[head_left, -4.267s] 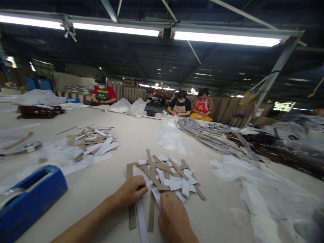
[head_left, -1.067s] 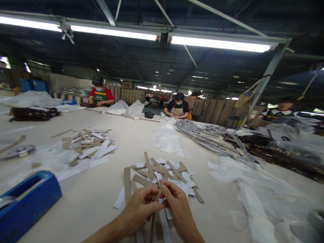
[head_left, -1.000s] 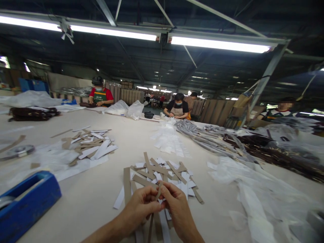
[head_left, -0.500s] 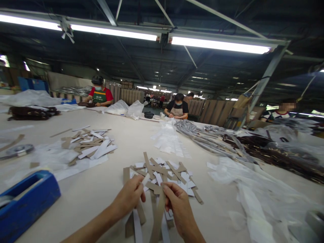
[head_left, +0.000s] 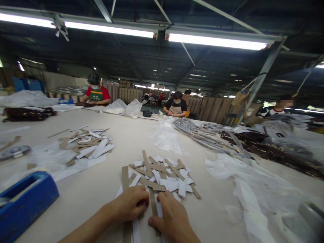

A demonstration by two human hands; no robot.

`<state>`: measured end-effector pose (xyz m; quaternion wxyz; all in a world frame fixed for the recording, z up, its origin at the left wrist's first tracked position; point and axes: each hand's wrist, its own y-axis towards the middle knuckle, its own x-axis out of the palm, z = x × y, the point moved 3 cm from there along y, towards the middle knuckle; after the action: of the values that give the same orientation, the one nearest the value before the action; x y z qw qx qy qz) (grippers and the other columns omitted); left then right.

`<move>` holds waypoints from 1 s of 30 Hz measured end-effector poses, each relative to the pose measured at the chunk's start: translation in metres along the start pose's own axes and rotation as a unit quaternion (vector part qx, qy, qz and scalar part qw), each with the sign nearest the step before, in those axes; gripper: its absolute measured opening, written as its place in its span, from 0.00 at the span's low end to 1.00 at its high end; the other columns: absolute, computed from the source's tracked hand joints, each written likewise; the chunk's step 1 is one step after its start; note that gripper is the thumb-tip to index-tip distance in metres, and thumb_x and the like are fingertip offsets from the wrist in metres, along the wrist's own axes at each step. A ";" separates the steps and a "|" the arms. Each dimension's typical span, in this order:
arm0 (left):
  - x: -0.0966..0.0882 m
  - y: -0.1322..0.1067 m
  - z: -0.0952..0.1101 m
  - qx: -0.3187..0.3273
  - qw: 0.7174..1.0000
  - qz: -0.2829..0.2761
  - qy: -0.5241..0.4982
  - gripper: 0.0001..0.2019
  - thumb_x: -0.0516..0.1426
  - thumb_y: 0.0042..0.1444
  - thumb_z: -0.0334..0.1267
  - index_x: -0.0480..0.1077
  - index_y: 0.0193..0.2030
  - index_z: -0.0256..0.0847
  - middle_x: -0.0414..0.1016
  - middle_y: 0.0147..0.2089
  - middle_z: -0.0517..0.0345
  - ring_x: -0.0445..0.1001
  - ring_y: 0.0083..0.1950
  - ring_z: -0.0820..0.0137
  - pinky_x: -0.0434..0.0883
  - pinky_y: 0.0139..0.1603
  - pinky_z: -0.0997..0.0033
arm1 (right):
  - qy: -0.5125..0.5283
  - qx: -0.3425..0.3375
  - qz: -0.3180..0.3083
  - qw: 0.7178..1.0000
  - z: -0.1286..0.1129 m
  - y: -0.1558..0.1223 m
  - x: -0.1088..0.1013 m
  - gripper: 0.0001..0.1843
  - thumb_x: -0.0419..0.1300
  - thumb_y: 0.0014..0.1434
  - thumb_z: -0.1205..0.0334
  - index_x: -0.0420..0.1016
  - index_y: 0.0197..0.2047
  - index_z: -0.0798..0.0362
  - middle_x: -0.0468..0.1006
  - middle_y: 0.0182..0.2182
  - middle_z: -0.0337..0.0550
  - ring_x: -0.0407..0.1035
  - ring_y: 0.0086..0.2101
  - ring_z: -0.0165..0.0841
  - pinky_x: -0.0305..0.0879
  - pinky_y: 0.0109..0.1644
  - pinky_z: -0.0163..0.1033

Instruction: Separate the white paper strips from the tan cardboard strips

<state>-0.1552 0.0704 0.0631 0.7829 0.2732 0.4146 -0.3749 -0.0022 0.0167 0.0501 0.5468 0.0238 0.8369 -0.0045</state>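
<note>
- Both hands rest at the near edge of the table (head_left: 121, 135), the left hand (head_left: 131, 204) just beside the right hand (head_left: 172, 219), each on strips trailing from the pile of strips (head_left: 162, 173) directly beyond them.
- A tape dispenser (head_left: 25, 199) sits at the near left, with a tape roll (head_left: 14, 152) behind it.
- A second pile (head_left: 87, 141) lies farther back on the left.
- Plastic sheets (head_left: 253, 189) spread along the right, and a bundle of cords (head_left: 202, 135) lies behind them.
- A stack of bags (head_left: 167, 138) lies just left of the cords.
- One worker (head_left: 95, 92) sits at the far edge on the left, and another (head_left: 176, 106) sits near its middle.
</note>
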 end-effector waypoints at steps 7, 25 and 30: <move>-0.005 0.002 -0.022 -0.114 0.989 0.090 0.007 0.07 0.49 0.51 0.32 0.64 0.24 0.40 0.70 0.31 0.57 0.67 0.35 0.68 0.63 0.38 0.70 | -0.059 0.037 -0.039 0.997 -0.002 -0.006 -0.006 0.21 0.56 0.48 0.78 0.70 0.47 0.58 0.72 0.47 0.54 0.68 0.48 0.46 0.62 0.50 0.45; 0.028 0.008 -0.009 -0.264 0.774 0.192 -0.542 0.20 0.61 0.37 0.42 0.64 0.37 0.39 0.69 0.26 0.64 0.66 0.22 0.77 0.50 0.13 0.82 | 0.153 -0.103 0.105 0.977 0.003 0.014 0.008 0.06 0.54 0.53 0.69 0.68 0.26 0.52 0.74 0.24 0.37 0.67 0.27 0.31 0.52 0.31 0.34; 0.031 0.010 -0.007 -0.220 0.787 0.200 -0.541 0.17 0.60 0.39 0.41 0.65 0.36 0.37 0.69 0.24 0.64 0.66 0.23 0.76 0.54 0.15 0.81 | 0.070 -0.209 0.134 0.966 -0.007 0.010 0.022 0.08 0.51 0.55 0.69 0.69 0.30 0.50 0.76 0.28 0.38 0.69 0.30 0.32 0.52 0.32 0.35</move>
<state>-0.1385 0.0699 0.0344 0.9754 -0.0772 -0.0691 -0.1948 -0.0167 0.0281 0.0328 0.4750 0.0216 0.8448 0.2454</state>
